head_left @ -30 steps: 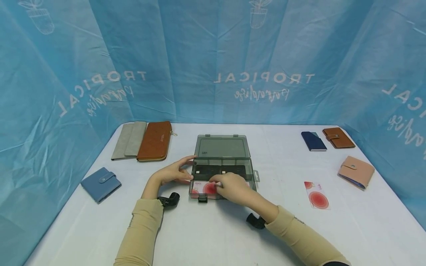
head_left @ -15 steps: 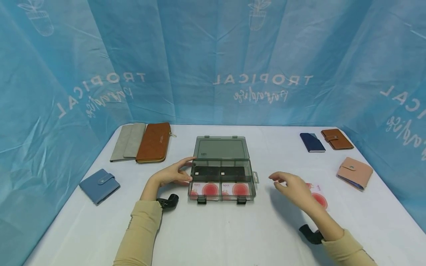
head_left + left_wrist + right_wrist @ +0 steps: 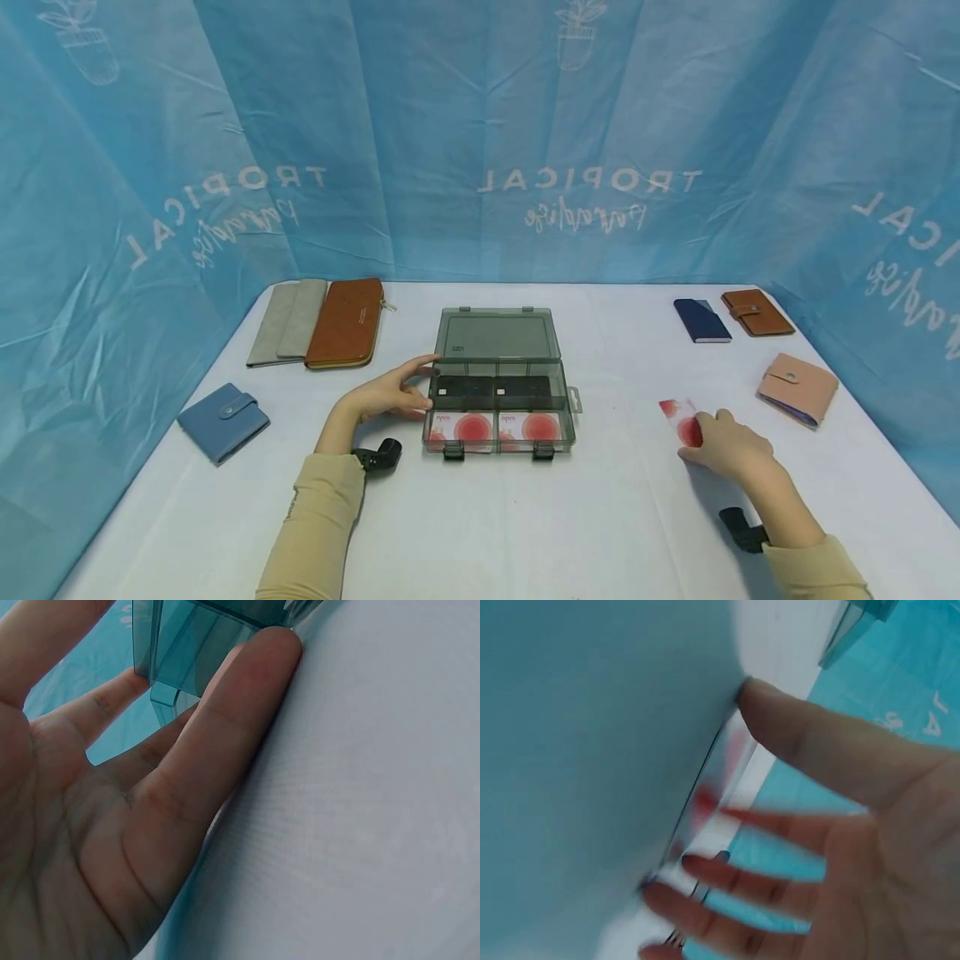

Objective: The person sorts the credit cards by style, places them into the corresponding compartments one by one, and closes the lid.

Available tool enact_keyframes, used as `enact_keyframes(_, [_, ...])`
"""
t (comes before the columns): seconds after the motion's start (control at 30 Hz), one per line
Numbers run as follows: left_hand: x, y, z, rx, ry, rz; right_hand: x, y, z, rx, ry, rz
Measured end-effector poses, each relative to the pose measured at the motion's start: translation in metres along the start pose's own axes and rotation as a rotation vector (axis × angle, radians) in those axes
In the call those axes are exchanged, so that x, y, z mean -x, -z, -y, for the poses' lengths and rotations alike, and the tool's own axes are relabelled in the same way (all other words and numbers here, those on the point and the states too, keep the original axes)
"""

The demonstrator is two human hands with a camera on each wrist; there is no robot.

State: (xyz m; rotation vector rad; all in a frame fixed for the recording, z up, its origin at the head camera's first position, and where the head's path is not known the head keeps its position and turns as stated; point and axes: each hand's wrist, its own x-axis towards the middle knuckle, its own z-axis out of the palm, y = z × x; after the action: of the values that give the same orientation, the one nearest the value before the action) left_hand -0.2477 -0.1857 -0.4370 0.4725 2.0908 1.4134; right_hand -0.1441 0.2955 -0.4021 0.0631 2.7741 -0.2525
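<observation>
From the head view you see your right hand point(image 3: 726, 447) covering a red-and-white card point(image 3: 678, 417) on the table point(image 3: 525, 517); only the right wrist view shows thumb and fingertips point(image 3: 705, 864) spread around its edges. Your left hand point(image 3: 386, 393), fingers straight, presses the open grey box point(image 3: 498, 392) well left of the card.

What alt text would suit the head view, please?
A person's right hand picks up a card from a white table, while the left hand steadies an open plastic box holding cards. Several wallets lie around.
</observation>
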Motion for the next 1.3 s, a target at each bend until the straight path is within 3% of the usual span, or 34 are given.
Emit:
enact_keyframes(0.13, [0.0,0.001,0.0,0.001,0.0,-0.001,-0.015,0.001,0.007,-0.008,0.155,-0.028])
enact_keyframes(0.23, [-0.001,0.002,0.0,-0.005,0.001,-0.002,-0.029,0.003,0.013,-0.001,0.21,-0.044])
enact_keyframes(0.5, [0.0,0.002,-0.003,0.014,0.002,0.005,-0.059,0.01,0.028,-0.036,0.221,-0.093])
enact_keyframes(0.77, [0.001,0.002,-0.001,0.025,-0.001,0.0,-0.08,0.016,0.03,-0.225,0.202,-0.038])
enact_keyframes(0.83, [0.001,0.001,0.0,0.024,-0.001,0.004,-0.084,0.016,0.032,-0.276,0.207,-0.065])
enact_keyframes(1.0, [0.0,0.0,0.001,0.025,0.002,0.011,-0.087,0.015,0.046,-0.362,0.266,-0.228])
enact_keyframes(1.13, [0.0,0.0,0.001,0.021,0.002,0.003,-0.084,0.018,0.064,-0.598,0.296,-0.274])
enact_keyframes(1.23, [0.0,0.0,0.0,0.02,0.004,0.0,-0.079,0.022,0.079,-0.835,0.302,-0.218])
enact_keyframes(1.3, [0.0,0.0,0.0,0.02,0.006,0.0,-0.075,0.024,0.09,-0.929,0.31,-0.163])
